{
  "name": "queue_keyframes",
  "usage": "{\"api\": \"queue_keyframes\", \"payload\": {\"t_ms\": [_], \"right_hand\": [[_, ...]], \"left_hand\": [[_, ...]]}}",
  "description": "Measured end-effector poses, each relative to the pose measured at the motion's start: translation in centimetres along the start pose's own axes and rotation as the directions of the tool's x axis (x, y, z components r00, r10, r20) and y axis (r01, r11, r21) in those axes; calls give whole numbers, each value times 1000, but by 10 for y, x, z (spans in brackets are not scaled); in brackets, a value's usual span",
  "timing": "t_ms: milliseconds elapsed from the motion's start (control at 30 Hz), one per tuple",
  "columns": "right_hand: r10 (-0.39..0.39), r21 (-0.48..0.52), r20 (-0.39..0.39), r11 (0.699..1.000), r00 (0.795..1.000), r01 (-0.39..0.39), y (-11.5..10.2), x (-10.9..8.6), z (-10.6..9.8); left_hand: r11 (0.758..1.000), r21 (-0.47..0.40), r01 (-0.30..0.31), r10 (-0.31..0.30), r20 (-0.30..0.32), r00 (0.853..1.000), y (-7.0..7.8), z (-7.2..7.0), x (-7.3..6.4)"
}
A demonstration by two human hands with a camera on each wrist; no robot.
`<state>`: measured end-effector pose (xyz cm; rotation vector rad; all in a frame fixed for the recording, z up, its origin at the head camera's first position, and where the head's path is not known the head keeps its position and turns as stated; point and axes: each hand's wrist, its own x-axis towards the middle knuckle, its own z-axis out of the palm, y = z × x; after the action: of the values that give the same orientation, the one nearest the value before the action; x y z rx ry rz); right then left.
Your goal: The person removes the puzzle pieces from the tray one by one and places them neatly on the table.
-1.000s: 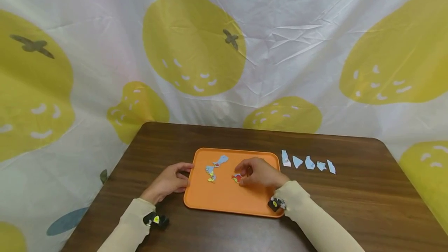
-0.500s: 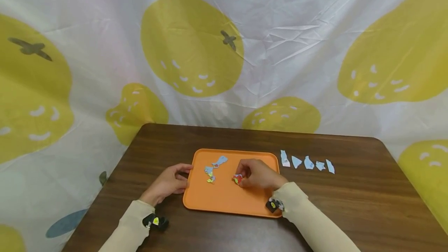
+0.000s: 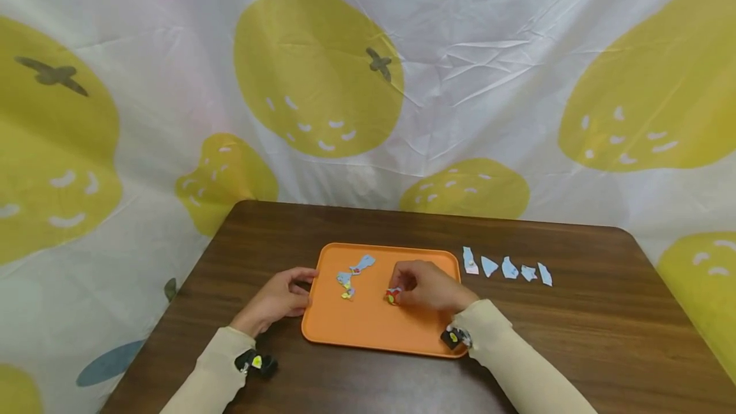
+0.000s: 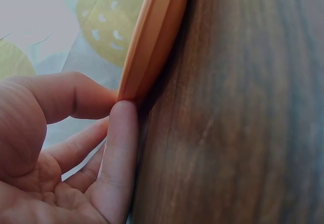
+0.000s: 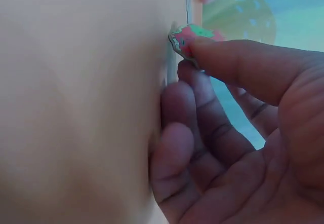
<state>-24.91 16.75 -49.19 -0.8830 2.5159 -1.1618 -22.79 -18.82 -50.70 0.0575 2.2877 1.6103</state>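
Two cream sleeves (image 3: 209,372) reach in from the bottom of the head view over the dark wood-grain table (image 3: 604,324), each with a small black wrist device (image 3: 451,338) at its cuff. Beyond the left cuff, the left hand (image 3: 270,304) lies beside the orange tray (image 3: 368,331); its thumb and another fingertip close together on the left rim, the remaining fingers loosely curved beneath. Farther to the right, the right hand (image 3: 428,285) is over the right half of the tray, thumb and fingers pinching a small red piece (image 3: 392,298) marked with yellow-green. The other fingers curl down close to the tray surface; whether the piece itself touches that surface cannot be told.

To the left of that piece, well apart from it, an uneven chain of flat pieces (image 3: 344,278) runs from yellow at the near end to light blue at the far end, with a bit of red between. Past the tray's right side, five pale blue pieces (image 3: 509,268) lie in a row directly on the table, apart from one another. Behind the table's far edge hangs a creased whitish cloth (image 3: 477,24) printed with big yellow fruit.
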Motion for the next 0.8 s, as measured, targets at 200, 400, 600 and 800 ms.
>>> {"api": "queue_keyframes", "payload": {"t_ms": [200,400,600,800], "right_hand": [[-16,34,-6,999,1000,17,0,-5,-4],[-6,97,-59,995,998,12,-3,-11,-6],[-14,142,-116,989,993,30,-2,-19,-10],[-20,165,-184,985,983,51,-4,-27,-15]], "left_hand": [[1000,-4,3,-3,2,1000,0,1,0],[1000,-6,10,-10,3,1000,2,0,0],[1000,-1,17,-17,13,1000,2,0,1],[1000,-20,19,-19,16,1000,4,0,1]]}}
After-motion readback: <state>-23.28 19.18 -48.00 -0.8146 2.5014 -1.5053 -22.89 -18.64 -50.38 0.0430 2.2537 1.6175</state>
